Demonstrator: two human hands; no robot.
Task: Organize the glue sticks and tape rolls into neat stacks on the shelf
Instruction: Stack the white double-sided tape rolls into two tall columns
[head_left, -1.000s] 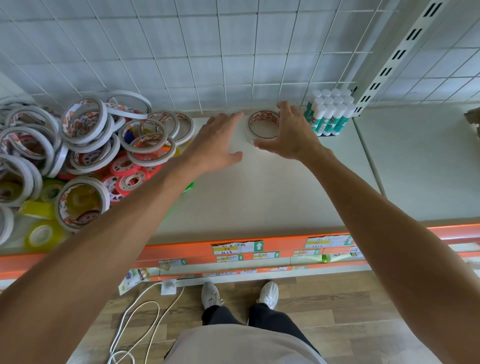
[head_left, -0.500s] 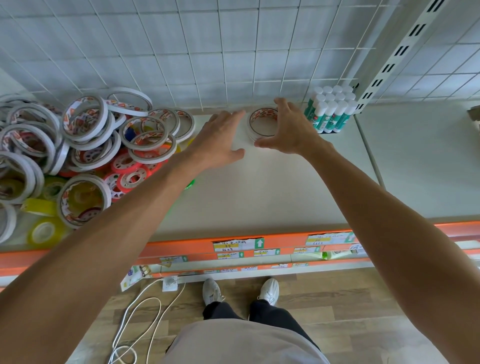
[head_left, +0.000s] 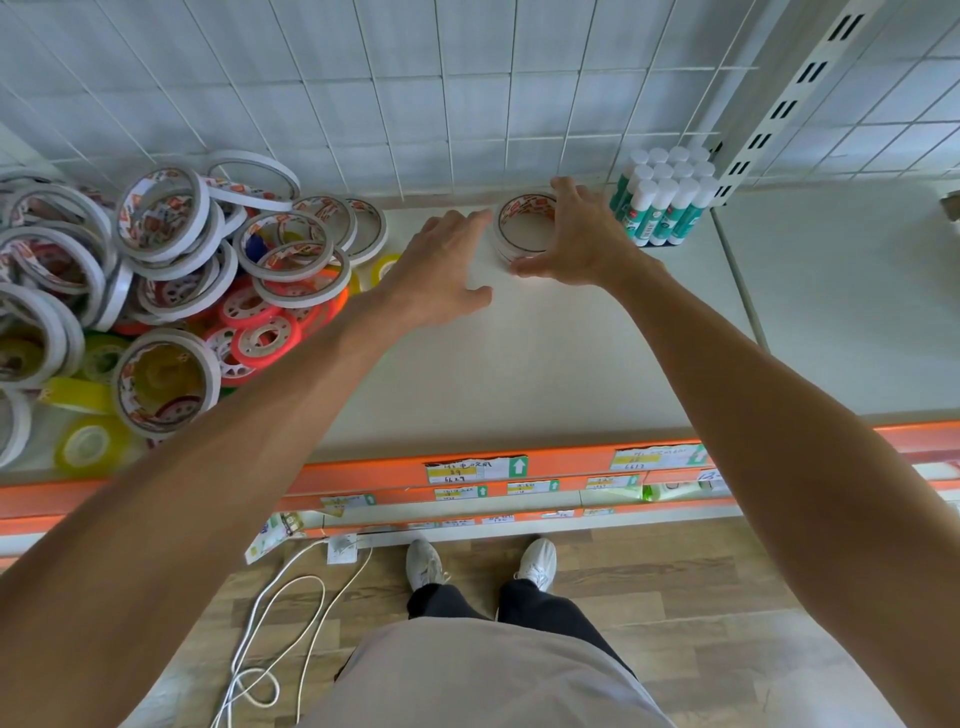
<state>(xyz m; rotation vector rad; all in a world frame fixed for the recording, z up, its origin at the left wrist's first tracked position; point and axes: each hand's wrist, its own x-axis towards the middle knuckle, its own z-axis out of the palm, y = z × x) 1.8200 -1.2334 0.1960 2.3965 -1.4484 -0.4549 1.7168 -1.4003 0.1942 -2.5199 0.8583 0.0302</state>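
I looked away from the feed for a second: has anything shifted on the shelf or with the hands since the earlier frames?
Almost nothing. The right hand still cups the small tape stack by the back wall; the left hand still rests open beside it, fingertips at its rim. Neither took hold of or let go of anything. The loose tape pile and the glue sticks stayed put.

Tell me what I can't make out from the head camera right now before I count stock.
- Height of the tape stack: the right hand covers its right side.
- Tape pile: cut off by the left edge; lower rolls are buried.
- Glue sticks: back rows hidden by the front ones; labels too small.
- Price tags: writing too small and blurred.
- Left hand: its underside is hidden.
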